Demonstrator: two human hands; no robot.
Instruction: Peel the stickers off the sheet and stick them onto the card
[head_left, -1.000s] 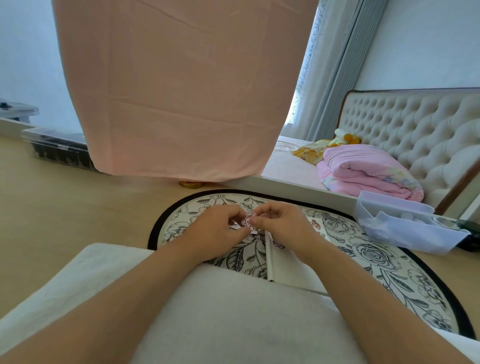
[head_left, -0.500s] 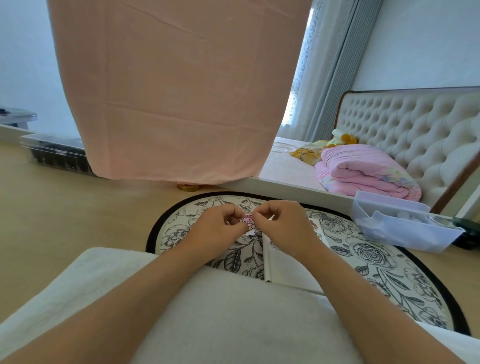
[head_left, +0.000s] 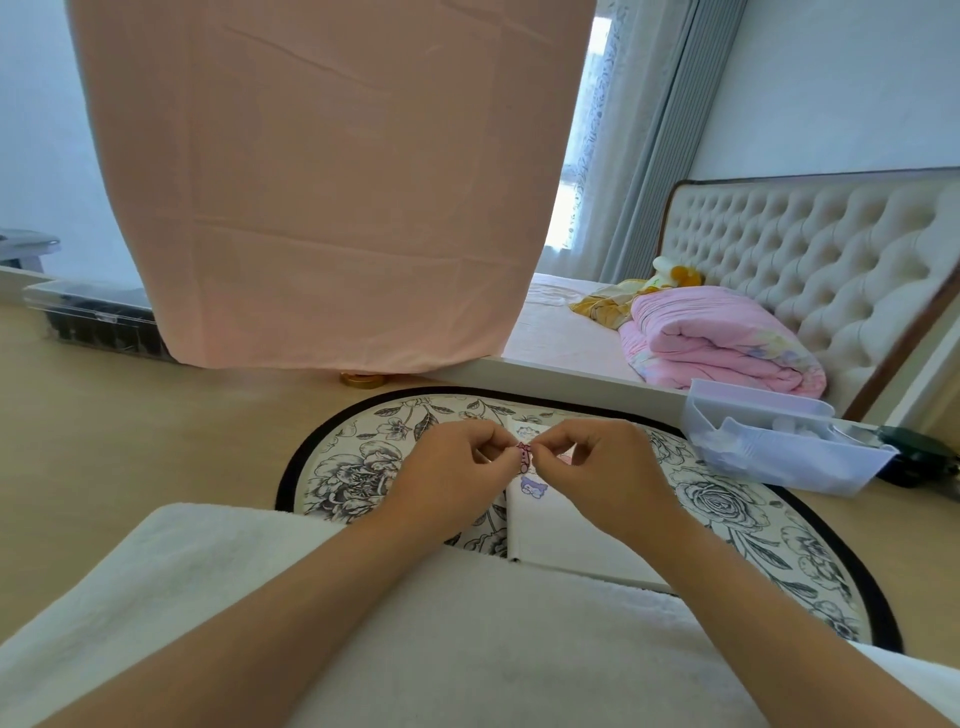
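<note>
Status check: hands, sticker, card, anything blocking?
Left hand and right hand both pinched on one small pink sticker, held above the white card. Card carries one purple sticker. Nothing in the way.

A peach cloth (head_left: 332, 182) hangs far left, a clear box (head_left: 93, 325) on the floor beside it. Right, a folded pink quilt (head_left: 722, 338) lies on the bed by the tufted headboard (head_left: 810, 244). A floral rug (head_left: 363, 462) sits near, a white bin (head_left: 779, 447) at its right.
</note>
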